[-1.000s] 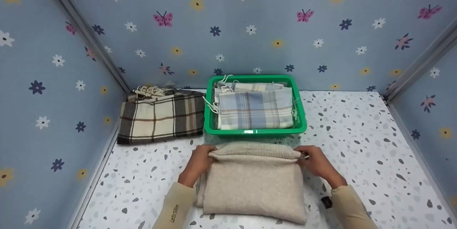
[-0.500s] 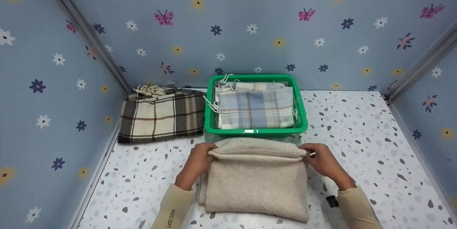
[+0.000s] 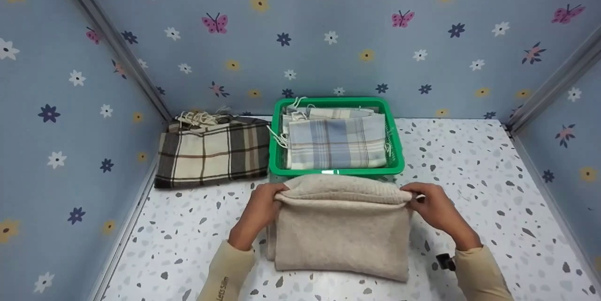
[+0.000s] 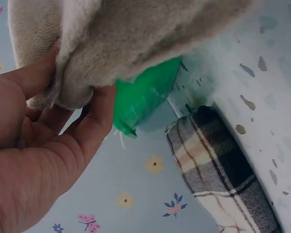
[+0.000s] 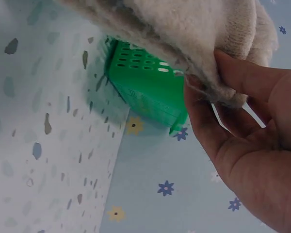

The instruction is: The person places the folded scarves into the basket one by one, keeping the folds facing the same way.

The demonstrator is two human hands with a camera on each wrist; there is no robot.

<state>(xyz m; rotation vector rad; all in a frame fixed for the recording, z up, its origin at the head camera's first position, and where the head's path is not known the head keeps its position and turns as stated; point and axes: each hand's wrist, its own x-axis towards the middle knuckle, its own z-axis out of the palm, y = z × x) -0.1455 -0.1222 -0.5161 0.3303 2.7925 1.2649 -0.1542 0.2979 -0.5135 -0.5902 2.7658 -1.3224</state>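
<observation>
The folded beige cloth (image 3: 342,240) has shifted farther, nearer the green basket (image 3: 300,172). Left hand (image 3: 261,206) and right hand (image 3: 435,206) pinch its far corners, apparently lifting it still folded.

A scarf (image 3: 213,155) is lying left of the basket (image 3: 371,171), which is holding other scarves (image 3: 335,143) and standing behind the knit garment (image 3: 342,240).
</observation>
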